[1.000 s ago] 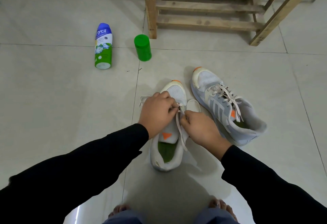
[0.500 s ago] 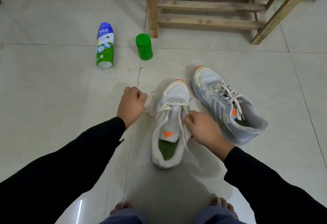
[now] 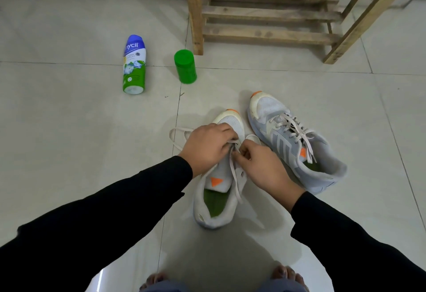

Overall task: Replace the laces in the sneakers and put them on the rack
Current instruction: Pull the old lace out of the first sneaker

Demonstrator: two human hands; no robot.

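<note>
Sneaker (image 3: 215,199) number one, the half-laced one, lies on the floor tiles in front of the wooden rack (image 3: 267,13), toe pointing toward it. Its partner (image 3: 288,139), which already carries a full lace, lies at about the same remove from the rack, angled a little. Neither is shelved yet.

My left hand (image 3: 205,146) is curled over the eyelets at the toe end, gripping the lace (image 3: 235,176), and a slack loop spills out from under its knuckles. My right hand (image 3: 265,167) pinches the other strand tight between thumb and fingertips; its free end hangs down past the tongue toward the heel.

I can't quite tell which eyelet I'm at, since my knuckles cover that row.

To do this well I should feed the tip in flat, not twisted, then draw both strands to even length before moving up a row. I'd keep the tongue centred and pull the slack loop through, so no crossing sits loose.
</note>
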